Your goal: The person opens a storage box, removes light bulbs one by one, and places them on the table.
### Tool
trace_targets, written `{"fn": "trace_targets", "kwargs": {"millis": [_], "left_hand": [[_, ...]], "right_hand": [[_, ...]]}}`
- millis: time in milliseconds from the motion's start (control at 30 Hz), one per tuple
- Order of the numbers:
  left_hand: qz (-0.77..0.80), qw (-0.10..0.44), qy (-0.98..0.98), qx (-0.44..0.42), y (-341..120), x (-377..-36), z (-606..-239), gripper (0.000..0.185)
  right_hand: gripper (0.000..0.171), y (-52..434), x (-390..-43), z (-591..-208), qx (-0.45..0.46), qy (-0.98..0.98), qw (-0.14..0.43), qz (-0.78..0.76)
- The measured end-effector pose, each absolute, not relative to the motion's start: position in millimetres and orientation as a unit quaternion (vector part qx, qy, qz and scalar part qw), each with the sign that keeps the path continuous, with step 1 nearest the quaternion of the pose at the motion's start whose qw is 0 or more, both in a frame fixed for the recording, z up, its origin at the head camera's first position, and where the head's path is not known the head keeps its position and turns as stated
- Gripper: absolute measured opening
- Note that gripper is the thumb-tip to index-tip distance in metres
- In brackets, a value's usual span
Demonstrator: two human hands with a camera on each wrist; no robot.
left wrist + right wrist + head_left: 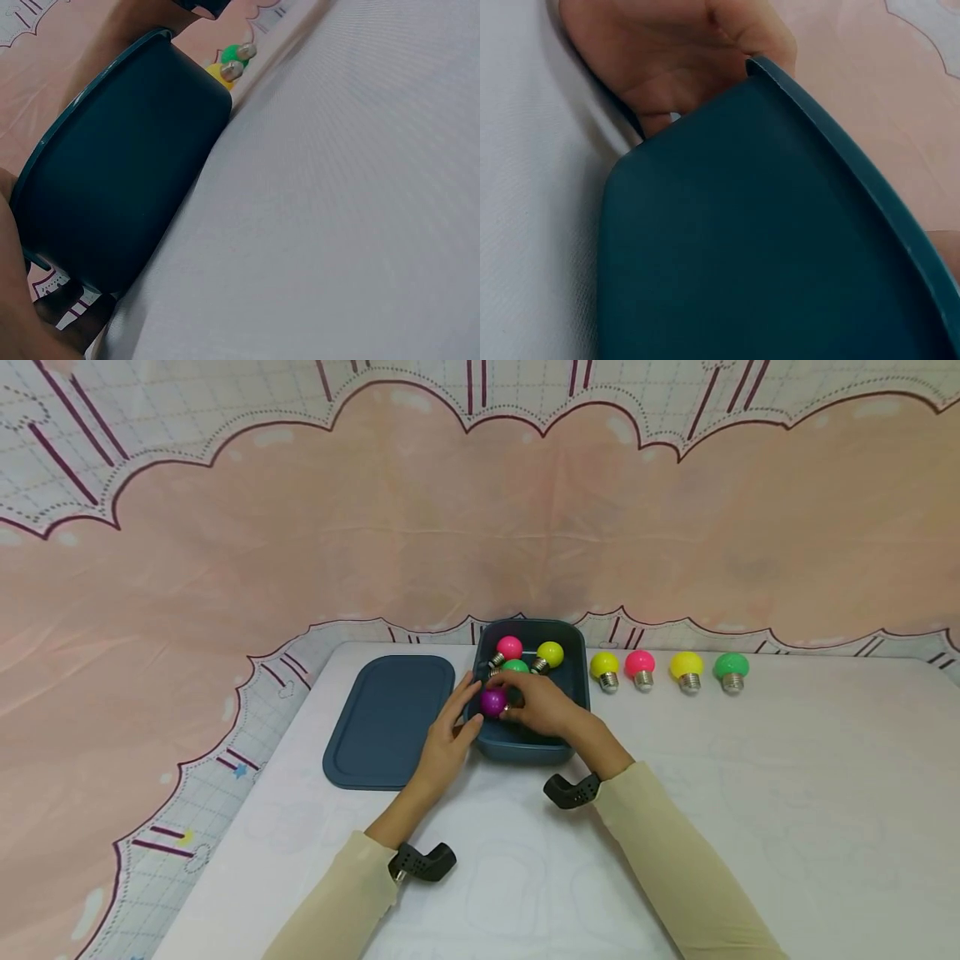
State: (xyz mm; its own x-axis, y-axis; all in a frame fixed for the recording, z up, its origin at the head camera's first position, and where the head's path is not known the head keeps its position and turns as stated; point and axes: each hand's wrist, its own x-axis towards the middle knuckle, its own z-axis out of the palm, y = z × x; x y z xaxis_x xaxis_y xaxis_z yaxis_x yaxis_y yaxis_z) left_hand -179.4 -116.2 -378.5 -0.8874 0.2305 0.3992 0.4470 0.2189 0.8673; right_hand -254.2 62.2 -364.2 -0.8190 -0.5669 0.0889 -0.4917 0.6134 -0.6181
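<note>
A dark blue-green box (525, 752) stands on the table with several toy light bulbs inside. In the head view I see a pink bulb (509, 647), a yellow bulb (551, 652) and a partly covered green bulb (515, 666) in its far half. My right hand (543, 702) reaches over the right wall and pinches a purple bulb (492, 702) near the left wall. Fairly straight fingers of my left hand (444, 743) rest against the box's left side, thumb near its front corner. Both wrist views show mostly the outer box wall (127, 165), which hides the bulbs inside.
Left of the box lies a flat lid (390, 722) of matching colour. To its right a row of bulbs stands on the white table (750, 818): a yellow bulb (604, 670), a pink bulb (640, 669), another yellow bulb (686, 671) and a green bulb (731, 672). A patterned cloth (487, 527) hangs behind.
</note>
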Motion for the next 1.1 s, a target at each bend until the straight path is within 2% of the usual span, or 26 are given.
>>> {"fn": "trace_targets", "kwargs": {"millis": [133,400,800,1100], "left_hand": [[-0.586,0.092,-0.776,-0.217,-115.9,-179.2,-378.0,0.045],[-0.583,0.095,-0.776,-0.220,-116.3,-179.0,-378.8,0.046],[-0.589,0.086,-0.773,-0.218,-116.4,-178.7,-379.5,0.046],[-0.588,0.089,-0.774,-0.217,-116.8,-179.1,-380.6,0.046]], "right_hand": [[0.051,62.1,-254.1,-364.1,-0.310,0.898,0.060,-0.307],[0.047,62.2,-252.2,-363.4,-0.320,0.895,0.048,-0.307],[0.049,71.7,-244.3,-350.6,-0.273,0.893,0.014,-0.358],[0.049,90.3,-239.2,-338.5,-0.271,0.883,-0.049,-0.380]]}}
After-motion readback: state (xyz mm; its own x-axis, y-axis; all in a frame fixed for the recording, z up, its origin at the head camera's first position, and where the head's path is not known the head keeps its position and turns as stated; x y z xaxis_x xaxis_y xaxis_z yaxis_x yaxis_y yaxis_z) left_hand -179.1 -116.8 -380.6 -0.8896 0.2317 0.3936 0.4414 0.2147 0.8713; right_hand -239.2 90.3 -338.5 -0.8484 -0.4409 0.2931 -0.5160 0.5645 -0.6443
